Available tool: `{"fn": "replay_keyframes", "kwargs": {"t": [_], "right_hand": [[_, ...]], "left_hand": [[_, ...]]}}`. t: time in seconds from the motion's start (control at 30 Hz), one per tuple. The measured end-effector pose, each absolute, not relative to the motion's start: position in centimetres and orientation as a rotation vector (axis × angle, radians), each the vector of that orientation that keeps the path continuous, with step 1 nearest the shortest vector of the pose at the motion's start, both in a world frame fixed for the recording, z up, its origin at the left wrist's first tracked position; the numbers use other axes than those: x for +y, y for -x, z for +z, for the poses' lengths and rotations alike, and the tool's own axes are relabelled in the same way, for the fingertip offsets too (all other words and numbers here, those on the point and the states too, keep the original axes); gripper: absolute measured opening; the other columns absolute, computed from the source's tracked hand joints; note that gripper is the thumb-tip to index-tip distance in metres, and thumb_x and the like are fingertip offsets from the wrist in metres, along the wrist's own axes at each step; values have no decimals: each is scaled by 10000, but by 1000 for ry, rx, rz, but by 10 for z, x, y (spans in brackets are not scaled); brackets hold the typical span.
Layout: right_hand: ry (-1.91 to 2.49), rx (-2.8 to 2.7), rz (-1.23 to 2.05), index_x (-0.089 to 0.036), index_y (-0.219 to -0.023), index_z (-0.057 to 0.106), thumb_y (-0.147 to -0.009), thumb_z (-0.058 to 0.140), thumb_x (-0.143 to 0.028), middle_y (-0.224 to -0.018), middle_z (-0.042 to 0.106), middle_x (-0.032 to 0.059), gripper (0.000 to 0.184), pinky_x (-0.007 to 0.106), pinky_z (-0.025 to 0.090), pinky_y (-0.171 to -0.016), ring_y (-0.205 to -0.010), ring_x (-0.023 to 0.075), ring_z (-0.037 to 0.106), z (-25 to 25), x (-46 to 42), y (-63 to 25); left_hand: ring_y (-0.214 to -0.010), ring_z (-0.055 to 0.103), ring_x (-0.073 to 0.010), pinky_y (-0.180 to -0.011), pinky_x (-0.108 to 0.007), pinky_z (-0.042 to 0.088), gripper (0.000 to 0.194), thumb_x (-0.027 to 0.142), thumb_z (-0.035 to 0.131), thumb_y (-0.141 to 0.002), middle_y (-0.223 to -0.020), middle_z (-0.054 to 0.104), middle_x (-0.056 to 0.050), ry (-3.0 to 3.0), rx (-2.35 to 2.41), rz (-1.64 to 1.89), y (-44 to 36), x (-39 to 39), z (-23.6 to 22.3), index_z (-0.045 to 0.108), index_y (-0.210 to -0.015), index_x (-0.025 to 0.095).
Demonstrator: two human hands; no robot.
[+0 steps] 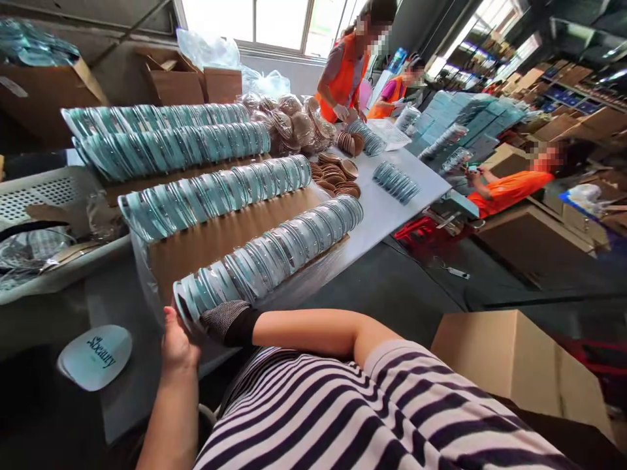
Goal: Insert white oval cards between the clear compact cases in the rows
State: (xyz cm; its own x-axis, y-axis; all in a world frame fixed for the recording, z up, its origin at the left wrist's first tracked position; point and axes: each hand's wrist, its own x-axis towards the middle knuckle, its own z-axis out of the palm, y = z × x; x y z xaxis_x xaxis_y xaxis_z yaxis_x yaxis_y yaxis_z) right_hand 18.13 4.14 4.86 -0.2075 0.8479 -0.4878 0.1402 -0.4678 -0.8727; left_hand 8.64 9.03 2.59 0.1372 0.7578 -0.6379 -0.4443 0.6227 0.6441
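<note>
Nearest me, a long row of round, plastic-wrapped pale teal discs (pixel 274 251) stands on edge along the front of the cardboard. My left hand (pixel 180 339), bare, closes on the near end of this row; its thumb points up and most of its fingers are hidden. Against the side of the same end lies my right hand (pixel 226 321), in a dark speckled glove, its fingers curled on the discs and partly out of sight. Beyond them runs a second row of wrapped discs (pixel 215 196). Two more rows sit further back.
Brown round discs (pixel 336 173) lie piled past the rows on the white table (pixel 421 173). At left are a white perforated basket (pixel 44 196) and a rounded white piece with printed lettering (pixel 95 358). A cardboard box (pixel 480 352) stands at right. Co-workers in orange are beyond.
</note>
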Motion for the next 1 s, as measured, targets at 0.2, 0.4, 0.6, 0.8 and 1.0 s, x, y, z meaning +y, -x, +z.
{"fn": "replay_keyframes", "kwargs": {"t": [0.2, 0.4, 0.6, 0.8, 1.0], "right_hand": [[1052, -729, 1980, -216, -899, 385, -843, 594, -438, -656, 605, -47, 310, 236, 503, -556, -526, 106, 578, 57, 42, -188], [1722, -1088, 1883, -171, -893, 527, -836, 663, -346, -512, 524, -52, 229, 209, 465, -513, -446, 93, 516, 47, 44, -188], [2042, -2206, 1213, -138, -935, 695, -918, 536, -372, -815, 729, 147, 283, 344, 526, -696, -771, 257, 712, 85, 33, -184], [2205, -1828, 538, -217, -1163, 685, -950, 455, -459, -1002, 750, 95, 396, 327, 517, -785, -917, 248, 711, 122, 13, -288], [2321, -937, -3, -121, -1339, 563, -837, 541, -371, -1285, 647, 149, 561, 377, 462, -1036, -1162, 252, 622, 112, -61, -539]], "left_hand": [[-741, 680, -88, -715, -183, 553, 549, 243, 615, -930, -1055, 718, -11, -567, 1094, 898, -80, 78, 9, 476, -1457, 312], [-1136, 664, -205, -804, -255, 578, 672, 382, 585, -937, -1444, 558, -81, -705, 1145, 868, -85, 86, -2, 317, -1549, 311], [-1469, 358, -227, -1194, -367, 316, 744, 525, 563, -920, -1619, 329, -77, -992, 1129, 936, -83, 85, -17, 280, -1557, 265], [-1367, 477, -265, -1181, -404, 324, 718, 593, 620, -854, -1476, 495, -138, -1226, 1200, 1110, -80, 76, -28, 450, -1439, 214], [-1254, 559, -306, -1132, -470, 389, 773, 616, 686, -753, -1345, 564, -164, -1368, 1482, 1245, -79, 69, -31, 547, -1354, 150]]}}
